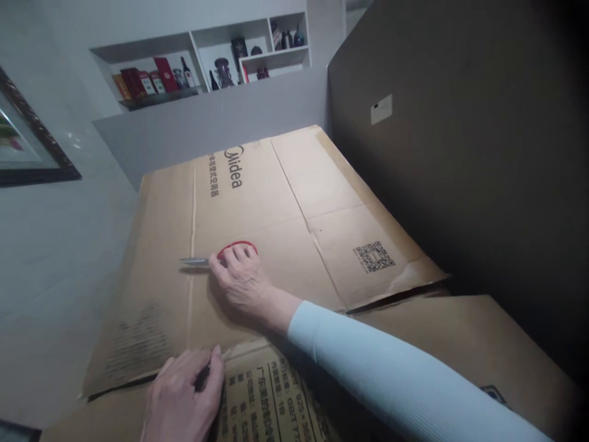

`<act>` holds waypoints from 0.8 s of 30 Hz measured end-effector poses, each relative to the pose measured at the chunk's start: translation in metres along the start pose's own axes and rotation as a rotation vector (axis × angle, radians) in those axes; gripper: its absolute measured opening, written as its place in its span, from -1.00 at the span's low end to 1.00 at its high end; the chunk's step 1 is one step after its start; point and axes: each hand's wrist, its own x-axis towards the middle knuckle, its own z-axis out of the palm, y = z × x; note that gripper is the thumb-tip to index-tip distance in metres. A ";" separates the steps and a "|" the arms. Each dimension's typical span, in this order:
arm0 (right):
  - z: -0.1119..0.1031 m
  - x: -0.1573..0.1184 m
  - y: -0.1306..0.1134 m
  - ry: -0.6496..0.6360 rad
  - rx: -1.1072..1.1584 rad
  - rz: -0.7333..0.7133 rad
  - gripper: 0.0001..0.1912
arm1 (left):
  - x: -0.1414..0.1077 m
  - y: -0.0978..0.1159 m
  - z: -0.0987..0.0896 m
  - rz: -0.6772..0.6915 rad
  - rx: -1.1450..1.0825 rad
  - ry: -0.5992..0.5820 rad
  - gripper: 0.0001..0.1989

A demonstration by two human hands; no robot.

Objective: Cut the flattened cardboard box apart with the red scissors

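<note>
My right hand [242,276] reaches over a flattened-looking cardboard box [248,215] printed with "Midea". Its fingers are closed on the red handle of a pair of scissors [196,262]. The metal blades point left and lie across a crease in the cardboard; I cannot tell whether they touch it. Nearer to me, my left hand [184,396] is curled at the near edge of the same panel, with its fingertips hidden. Beside it, a lower cardboard flap [267,393] carries printed text.
A dark panel [451,153] with a small white plate [381,109] rises on the right. Behind the box stands a low grey panel [221,123], below wall shelves [193,61] holding bottles and boxes. A framed picture [55,166] hangs at left.
</note>
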 end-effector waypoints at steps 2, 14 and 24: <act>0.001 0.000 0.001 0.007 -0.002 -0.028 -0.60 | 0.003 0.007 0.001 -0.085 -0.067 -0.055 -0.58; -0.015 -0.019 0.014 -0.004 0.069 -0.148 -0.65 | 0.011 0.049 -0.008 -0.140 -0.230 -0.269 -0.68; -0.007 -0.019 0.016 0.031 0.069 -0.156 -0.68 | 0.027 0.088 0.008 -0.282 -0.095 -0.196 -0.86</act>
